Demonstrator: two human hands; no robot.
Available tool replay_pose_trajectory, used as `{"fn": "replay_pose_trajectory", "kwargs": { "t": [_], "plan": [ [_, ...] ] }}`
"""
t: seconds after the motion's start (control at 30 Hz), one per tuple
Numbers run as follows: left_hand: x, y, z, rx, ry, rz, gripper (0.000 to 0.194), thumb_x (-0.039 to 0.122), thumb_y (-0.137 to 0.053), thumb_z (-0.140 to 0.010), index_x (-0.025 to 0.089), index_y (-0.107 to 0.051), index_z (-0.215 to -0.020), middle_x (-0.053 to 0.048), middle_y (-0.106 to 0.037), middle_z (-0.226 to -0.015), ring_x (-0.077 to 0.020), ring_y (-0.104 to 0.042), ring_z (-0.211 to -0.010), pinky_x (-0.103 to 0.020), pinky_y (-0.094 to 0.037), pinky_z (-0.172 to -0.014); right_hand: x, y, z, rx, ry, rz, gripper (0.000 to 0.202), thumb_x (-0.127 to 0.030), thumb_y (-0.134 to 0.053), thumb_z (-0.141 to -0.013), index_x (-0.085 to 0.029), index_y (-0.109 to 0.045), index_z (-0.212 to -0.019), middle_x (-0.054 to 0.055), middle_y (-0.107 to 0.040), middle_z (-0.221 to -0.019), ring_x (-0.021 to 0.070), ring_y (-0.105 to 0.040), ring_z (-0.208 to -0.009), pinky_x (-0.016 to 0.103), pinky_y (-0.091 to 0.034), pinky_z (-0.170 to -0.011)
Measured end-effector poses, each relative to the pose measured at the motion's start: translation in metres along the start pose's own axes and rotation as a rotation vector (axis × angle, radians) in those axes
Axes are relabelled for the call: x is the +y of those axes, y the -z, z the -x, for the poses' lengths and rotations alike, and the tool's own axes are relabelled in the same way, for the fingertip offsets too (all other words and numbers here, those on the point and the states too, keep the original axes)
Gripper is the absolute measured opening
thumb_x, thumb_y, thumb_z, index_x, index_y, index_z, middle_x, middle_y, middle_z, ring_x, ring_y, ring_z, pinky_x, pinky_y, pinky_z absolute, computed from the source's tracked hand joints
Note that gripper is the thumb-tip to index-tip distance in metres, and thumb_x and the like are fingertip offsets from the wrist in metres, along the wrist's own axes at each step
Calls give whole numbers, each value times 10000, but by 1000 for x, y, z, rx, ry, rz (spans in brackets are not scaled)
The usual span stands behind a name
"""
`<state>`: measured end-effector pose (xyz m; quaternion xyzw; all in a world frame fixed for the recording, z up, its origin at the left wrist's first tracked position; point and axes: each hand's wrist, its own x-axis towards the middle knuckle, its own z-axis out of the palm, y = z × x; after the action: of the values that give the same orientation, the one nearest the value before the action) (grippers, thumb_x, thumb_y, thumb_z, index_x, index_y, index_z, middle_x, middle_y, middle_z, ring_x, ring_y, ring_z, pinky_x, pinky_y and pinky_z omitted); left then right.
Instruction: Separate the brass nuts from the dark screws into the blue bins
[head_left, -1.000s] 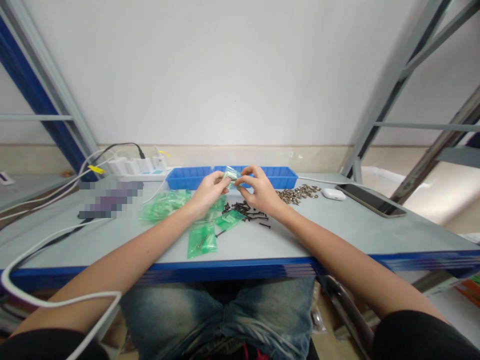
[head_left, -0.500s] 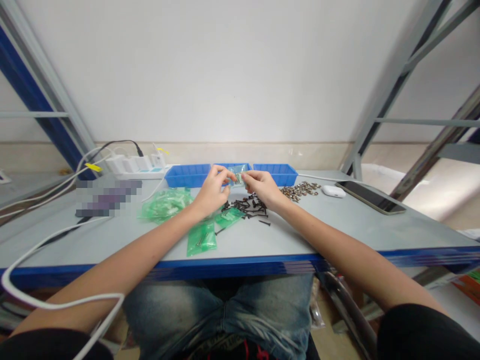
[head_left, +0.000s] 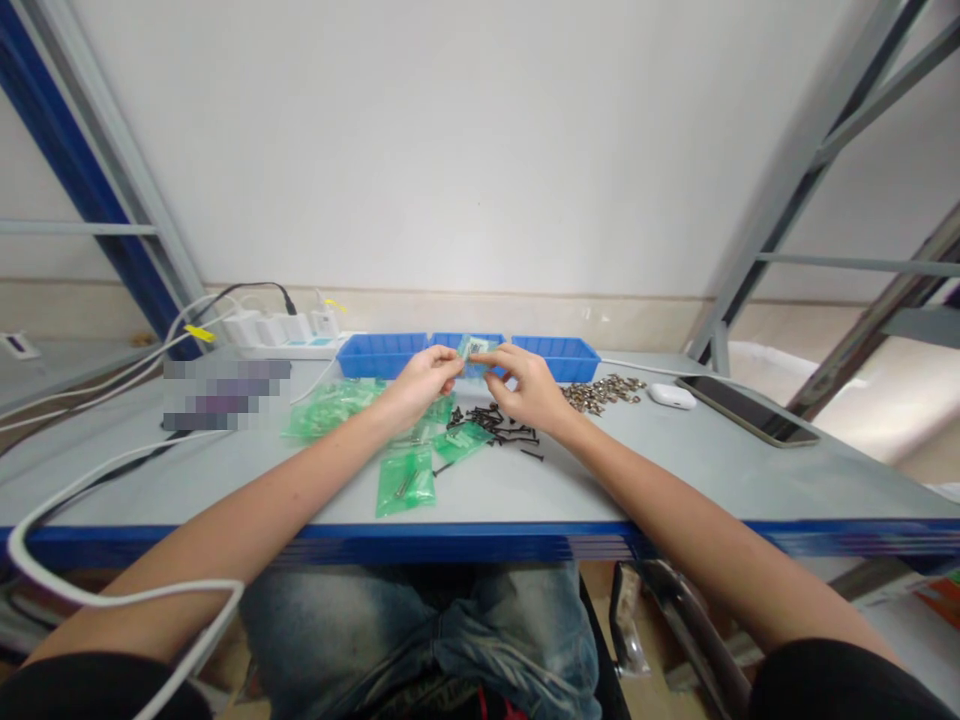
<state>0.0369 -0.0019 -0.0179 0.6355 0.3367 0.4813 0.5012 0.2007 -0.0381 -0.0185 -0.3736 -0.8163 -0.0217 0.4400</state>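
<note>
A small clear greenish plastic bag [head_left: 475,347] with a printed white label is held up in front of the blue bins. My left hand [head_left: 426,388] pinches its left side between thumb and fingers. My right hand [head_left: 531,385] has its forefinger stretched across the lower part of the bag, touching it, with the thumb apart below. Under the hands lies a pile of dark screws [head_left: 495,424]. Nearer the table edge are a green bag [head_left: 406,482] with screws inside and another green bag [head_left: 461,441]. More green bags [head_left: 334,408] are heaped by my left wrist.
Blue bins [head_left: 556,358] line the back of the table. Small brassy metal parts [head_left: 604,392] lie right of my right hand, beside a white earphone case [head_left: 672,396] and a phone [head_left: 750,412]. On the left are a power strip [head_left: 292,347] and a loose white cable [head_left: 120,600].
The label on the bag now faces me. My right hand has gone from pinching the bag's right side to laying a stretched forefinger on it. The view has shifted slightly.
</note>
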Motion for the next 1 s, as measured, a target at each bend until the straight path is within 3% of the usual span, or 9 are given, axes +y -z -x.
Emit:
{"fn": "replay_pose_trajectory", "kwargs": {
  "t": [0.13,0.27,0.4,0.47,0.57,0.73,0.87,1.0],
  "plan": [
    [0,1,-1,52,-175,-71,156,236,-604,-695,165,-492,-777,40,-508,-684,-69,-496,-555,-206,-424,-555,-7,2,0,65,-22,-72,244,-296,-517,-816,-186,-629,-1002,75,-557,-952,178,-534,-870,297,-460,-726],
    [3,4,1,103,-407,-351,88,226,-573,-726,162,-529,-767,8,-532,-772,-113,-553,-699,-258,-479,-672,-2,-2,-4,169,-199,-171,381,-457,-410,-867,-157,-636,-804,83,-512,-951,178,-506,-930,277,-452,-726],
    [5,2,8,75,-626,-611,42,170,-555,-731,162,-591,-749,-53,-491,-971,-176,-521,-981,-308,-487,-797,7,-5,-6,83,-418,-337,482,-541,-350,-862,-164,-600,-695,27,-530,-702,138,-521,-677,242,-420,-576],
    [4,0,10,50,-611,-668,82,170,-564,-725,165,-611,-792,-66,-469,-1029,-191,-492,-1043,-332,-475,-839,7,-5,-6,44,-417,-341,438,-516,-400,-850,-160,-625,-732,-7,-499,-566,119,-466,-539,233,-374,-513],
    [1,0,6,49,-454,-624,158,271,-569,-751,170,-623,-861,-69,-504,-1007,-205,-492,-1042,-359,-451,-868,2,-3,-3,56,-285,-188,330,-406,-456,-846,-169,-672,-927,-28,-504,-516,104,-407,-478,233,-342,-513],
    [1,4,-2,-48,-103,-225,482,513,-281,-870,152,-586,-771,-60,-602,-771,-167,-578,-759,-288,-466,-662,-2,-2,0,13,-151,18,347,-239,-447,-829,-205,-632,-1120,16,-635,-669,132,-486,-543,271,-391,-597],
    [0,3,-1,-41,-167,-200,261,414,-505,-788,158,-542,-822,-6,-575,-685,-108,-529,-569,-226,-426,-549,1,-2,0,36,-93,62,410,-132,-409,-806,-229,-610,-1150,42,-662,-830,158,-556,-669,284,-423,-663],
    [4,12,-4,80,-337,-414,176,298,-532,-765,165,-534,-881,19,-540,-647,-110,-516,-542,-224,-417,-535,7,-5,2,-9,-30,53,376,-128,-414,-820,-219,-616,-1124,55,-655,-854,169,-577,-739,285,-442,-682]
  ]
}}
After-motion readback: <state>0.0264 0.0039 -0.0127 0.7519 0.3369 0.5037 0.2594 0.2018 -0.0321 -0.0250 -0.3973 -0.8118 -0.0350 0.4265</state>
